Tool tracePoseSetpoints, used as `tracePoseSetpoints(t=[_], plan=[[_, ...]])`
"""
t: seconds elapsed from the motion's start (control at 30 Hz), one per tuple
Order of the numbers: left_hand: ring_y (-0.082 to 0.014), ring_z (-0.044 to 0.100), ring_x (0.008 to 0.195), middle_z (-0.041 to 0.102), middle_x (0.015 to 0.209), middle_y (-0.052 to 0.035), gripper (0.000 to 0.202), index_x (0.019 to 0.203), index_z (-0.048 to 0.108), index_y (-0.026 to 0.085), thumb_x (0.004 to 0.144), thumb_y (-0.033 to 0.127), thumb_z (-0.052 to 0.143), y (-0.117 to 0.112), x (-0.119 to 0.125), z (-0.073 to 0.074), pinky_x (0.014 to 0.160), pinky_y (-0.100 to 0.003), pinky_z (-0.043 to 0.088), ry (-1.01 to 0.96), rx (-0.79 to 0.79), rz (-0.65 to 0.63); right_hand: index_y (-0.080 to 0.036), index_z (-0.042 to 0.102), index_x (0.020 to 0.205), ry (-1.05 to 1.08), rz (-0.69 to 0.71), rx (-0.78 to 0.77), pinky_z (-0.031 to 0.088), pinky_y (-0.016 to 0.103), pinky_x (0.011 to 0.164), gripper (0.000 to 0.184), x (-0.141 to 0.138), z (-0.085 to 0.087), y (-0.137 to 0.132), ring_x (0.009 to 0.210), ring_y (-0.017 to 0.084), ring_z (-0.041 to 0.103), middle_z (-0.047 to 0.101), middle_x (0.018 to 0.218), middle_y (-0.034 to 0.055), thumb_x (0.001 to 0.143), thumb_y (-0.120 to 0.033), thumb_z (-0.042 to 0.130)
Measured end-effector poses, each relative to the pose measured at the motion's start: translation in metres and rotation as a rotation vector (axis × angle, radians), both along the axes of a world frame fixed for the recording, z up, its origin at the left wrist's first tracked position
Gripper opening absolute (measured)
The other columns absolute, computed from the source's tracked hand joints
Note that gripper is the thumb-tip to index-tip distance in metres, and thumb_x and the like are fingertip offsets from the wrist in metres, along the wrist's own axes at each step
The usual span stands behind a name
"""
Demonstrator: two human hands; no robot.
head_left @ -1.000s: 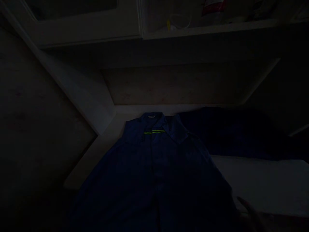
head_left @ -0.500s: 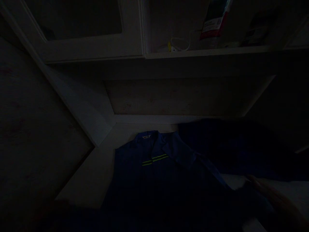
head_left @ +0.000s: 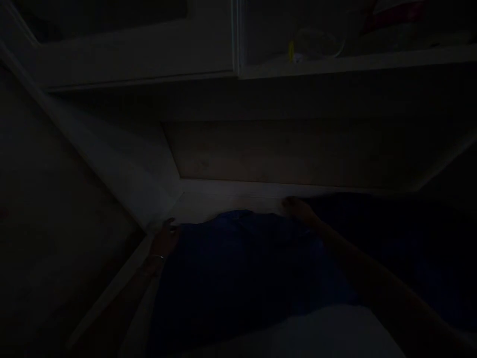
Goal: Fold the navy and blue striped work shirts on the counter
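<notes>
The picture is very dark. A blue work shirt (head_left: 238, 268) lies on a pale surface, its front covered by a layer of its own cloth that reaches up near the collar. At its upper left corner is my left hand (head_left: 166, 238), a band round the wrist, fingers curled at the cloth's edge. My right hand (head_left: 298, 209) is closed at the upper right edge of the shirt, and its forearm crosses the cloth. Exactly how the fingertips grip is hard to see.
More dark blue cloth (head_left: 402, 243) lies to the right. Above hangs a pale cabinet (head_left: 141, 54) with an open shelf (head_left: 354, 62) holding a cord with a yellow tag (head_left: 291, 51) and a red package (head_left: 395, 15). A side panel (head_left: 122, 164) stands at left.
Both hands have moved up and forward to the shirt's shoulders. The lower cloth now covers the collar label and lime stripes, and pale surface shows at the bottom. The view has shifted slightly.
</notes>
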State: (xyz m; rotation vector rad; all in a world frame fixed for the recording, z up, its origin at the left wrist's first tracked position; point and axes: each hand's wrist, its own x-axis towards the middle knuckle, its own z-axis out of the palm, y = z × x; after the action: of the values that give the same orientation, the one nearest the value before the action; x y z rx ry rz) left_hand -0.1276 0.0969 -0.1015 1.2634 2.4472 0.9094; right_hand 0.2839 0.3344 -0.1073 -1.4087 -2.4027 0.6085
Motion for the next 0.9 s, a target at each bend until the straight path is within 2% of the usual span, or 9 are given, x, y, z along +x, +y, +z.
tracePoseSetpoints(t=[0.1, 0.2, 0.33, 0.47, 0.53, 0.6, 0.7, 0.8, 0.9], plan=[[-0.0248, 0.061, 0.117, 0.065, 0.126, -0.0132, 0.046, 0.126, 0.057, 0.017, 0.089, 0.043, 0.046, -0.016, 0.019, -0.032, 0.104, -0.042, 0.046, 0.169, -0.059, -0.182, -0.019, 0.064, 0.127, -0.052, 0.178, -0.043, 0.041, 0.036, 0.106, 0.064, 0.004, -0.034, -0.010, 0.126, 0.025, 0.053, 0.055, 0.141, 0.0118, 0.073, -0.052, 0.074], [-0.0268, 0.053, 0.128, 0.057, 0.138, -0.0143, 0.052, 0.130, 0.057, 0.014, 0.093, 0.046, 0.040, -0.032, 0.032, -0.060, 0.111, -0.044, 0.040, 0.305, -0.127, -0.341, -0.025, 0.072, 0.115, -0.097, 0.405, -0.131, 0.036, 0.043, 0.111, 0.043, 0.010, -0.054, -0.013, 0.131, 0.030, 0.049, 0.055, 0.140, 0.0078, 0.080, -0.051, 0.067], [-0.0266, 0.050, 0.131, 0.054, 0.143, -0.0129, 0.053, 0.135, 0.055, 0.014, 0.094, 0.045, 0.039, -0.045, 0.027, -0.085, 0.113, -0.044, 0.039, 0.394, -0.162, -0.313, -0.022, 0.075, 0.102, -0.027, 0.464, -0.248, 0.042, 0.038, 0.106, 0.037, 0.016, -0.048, -0.001, 0.117, 0.025, 0.059, 0.065, 0.124, 0.0086, 0.089, -0.049, 0.053], [-0.0253, 0.050, 0.132, 0.053, 0.144, -0.0111, 0.051, 0.135, 0.055, 0.016, 0.095, 0.044, 0.040, -0.050, 0.020, -0.094, 0.112, -0.043, 0.040, 0.415, -0.172, -0.298, -0.028, 0.068, 0.121, -0.076, 0.531, -0.421, 0.042, 0.040, 0.105, 0.067, 0.021, -0.030, 0.005, 0.125, 0.030, 0.053, 0.055, 0.140, 0.0062, 0.059, -0.047, 0.082], [-0.0250, 0.049, 0.133, 0.054, 0.144, -0.0111, 0.051, 0.134, 0.056, 0.016, 0.095, 0.044, 0.040, -0.050, 0.019, -0.096, 0.112, -0.043, 0.040, 0.434, -0.152, -0.299, -0.025, 0.076, 0.103, -0.043, 0.548, -0.406, 0.043, 0.040, 0.104, 0.049, 0.020, -0.027, 0.007, 0.119, 0.030, 0.057, 0.063, 0.128, 0.0062, 0.058, -0.042, 0.082], [-0.0248, 0.049, 0.133, 0.054, 0.143, -0.0111, 0.051, 0.134, 0.056, 0.016, 0.095, 0.044, 0.040, -0.050, 0.019, -0.098, 0.113, -0.043, 0.039, 0.458, -0.120, -0.305, -0.022, 0.076, 0.092, 0.048, 0.436, -0.371, 0.047, 0.040, 0.098, 0.032, 0.014, -0.029, 0.013, 0.106, 0.028, 0.064, 0.070, 0.109, 0.0065, 0.068, -0.043, 0.074], [-0.0253, 0.048, 0.134, 0.054, 0.143, -0.0117, 0.051, 0.134, 0.056, 0.016, 0.095, 0.044, 0.039, -0.051, 0.018, -0.100, 0.113, -0.043, 0.039, 0.481, -0.115, -0.304, -0.020, 0.074, 0.099, 0.107, 0.047, -0.347, 0.054, 0.038, 0.085, 0.034, 0.005, -0.031, 0.027, 0.089, 0.024, 0.068, 0.073, 0.096, 0.0062, 0.081, -0.046, 0.063], [-0.0296, 0.046, 0.135, 0.051, 0.145, -0.0147, 0.052, 0.133, 0.057, 0.014, 0.093, 0.044, 0.044, -0.048, 0.018, -0.094, 0.112, -0.045, 0.040, 0.521, -0.176, -0.257, -0.012, 0.069, 0.110, 0.045, -0.232, -0.256, 0.052, 0.041, 0.088, 0.039, -0.004, -0.028, 0.037, 0.097, 0.029, 0.066, 0.071, 0.107, 0.0154, 0.087, -0.041, 0.057], [-0.0346, 0.043, 0.136, 0.048, 0.147, -0.0193, 0.051, 0.133, 0.056, 0.010, 0.090, 0.036, 0.046, -0.037, 0.025, -0.076, 0.111, -0.049, 0.038, 0.623, -0.186, -0.227, -0.008, 0.056, 0.131, 0.009, -0.326, -0.097, 0.043, 0.049, 0.101, 0.051, -0.021, -0.022, 0.029, 0.120, 0.037, 0.055, 0.055, 0.133, 0.0242, 0.088, -0.035, 0.053]])
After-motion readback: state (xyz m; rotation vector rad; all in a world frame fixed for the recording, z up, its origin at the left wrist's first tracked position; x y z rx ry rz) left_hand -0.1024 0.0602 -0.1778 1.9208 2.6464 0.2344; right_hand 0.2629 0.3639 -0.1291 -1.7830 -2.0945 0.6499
